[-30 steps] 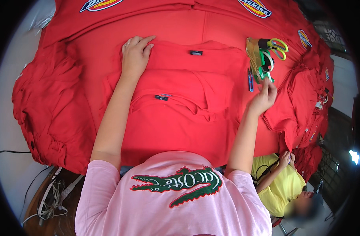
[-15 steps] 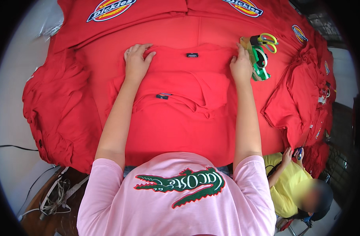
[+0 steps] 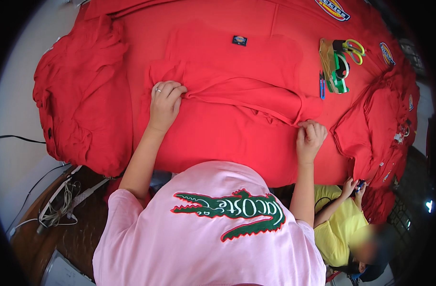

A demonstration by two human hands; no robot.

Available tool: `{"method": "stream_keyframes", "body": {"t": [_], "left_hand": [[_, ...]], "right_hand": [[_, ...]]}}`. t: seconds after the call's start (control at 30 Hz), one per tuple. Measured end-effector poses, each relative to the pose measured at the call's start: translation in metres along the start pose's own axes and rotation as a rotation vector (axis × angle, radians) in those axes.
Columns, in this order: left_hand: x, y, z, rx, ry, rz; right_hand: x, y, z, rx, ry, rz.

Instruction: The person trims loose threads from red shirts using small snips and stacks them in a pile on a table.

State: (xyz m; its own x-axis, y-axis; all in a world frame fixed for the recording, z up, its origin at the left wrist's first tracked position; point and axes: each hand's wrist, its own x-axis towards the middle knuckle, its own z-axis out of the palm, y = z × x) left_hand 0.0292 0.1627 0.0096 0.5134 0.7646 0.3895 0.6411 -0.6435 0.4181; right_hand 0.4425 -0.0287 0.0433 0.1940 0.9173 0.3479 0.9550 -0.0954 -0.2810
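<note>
At the centre of the view lies a red garment (image 3: pixel 237 100) spread flat on a table covered with more red cloth. Its upper part is folded down into a long ridge running from ten o'clock to three o'clock. The left hand (image 3: pixel 164 102), a ring on one finger, is closed around the left end of that ridge, pinching the bunched cloth between curled fingers and thumb. The right hand (image 3: pixel 311 138), at about three o'clock from centre, presses curled fingers down on the right end of the fold and pinches its edge.

A small dark rectangular label (image 3: pixel 239 40) sits at twelve o'clock on a red shirt beyond the fold. Oval patches, yellow-rimmed with blue and red, show at one o'clock (image 3: pixel 333 8) and two o'clock (image 3: pixel 386 53) on the cloth near the far edge.

At two o'clock lie scissors with yellow-green handles (image 3: pixel 352 48), a green tool (image 3: pixel 341 78) and blue thread snips (image 3: pixel 322 83). A heap of red garments (image 3: pixel 82 100) hangs at nine o'clock, another pile (image 3: pixel 375 124) at three o'clock. At five o'clock a person in a yellow top (image 3: pixel 339 229) sits below the table edge.
</note>
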Motion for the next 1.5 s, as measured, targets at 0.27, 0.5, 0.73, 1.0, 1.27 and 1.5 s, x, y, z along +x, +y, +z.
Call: {"method": "stream_keyframes", "body": {"t": [0.27,0.5,0.73,1.0,1.27,1.5], "left_hand": [[0.0,-0.002,0.006,-0.003,0.017,-0.024],[0.02,0.016,-0.013,-0.096,-0.048,-0.074],[0.103,-0.002,0.001,-0.144,-0.063,-0.349],[0.148,-0.068,0.073,0.2,0.235,-0.26],[0.152,-0.067,0.069,0.042,0.197,-0.246],[0.115,-0.057,0.026,-0.248,0.395,-0.206]], "right_hand": [[-0.017,-0.014,0.006,0.018,0.008,0.105],[0.015,-0.004,0.007,0.179,0.038,0.082],[0.137,-0.01,0.048,0.435,0.208,0.291],[0.202,0.0,0.15,-0.052,0.153,0.282],[0.196,0.018,0.15,0.409,0.199,0.421],[0.16,-0.004,0.09,1.097,0.257,0.552]]}}
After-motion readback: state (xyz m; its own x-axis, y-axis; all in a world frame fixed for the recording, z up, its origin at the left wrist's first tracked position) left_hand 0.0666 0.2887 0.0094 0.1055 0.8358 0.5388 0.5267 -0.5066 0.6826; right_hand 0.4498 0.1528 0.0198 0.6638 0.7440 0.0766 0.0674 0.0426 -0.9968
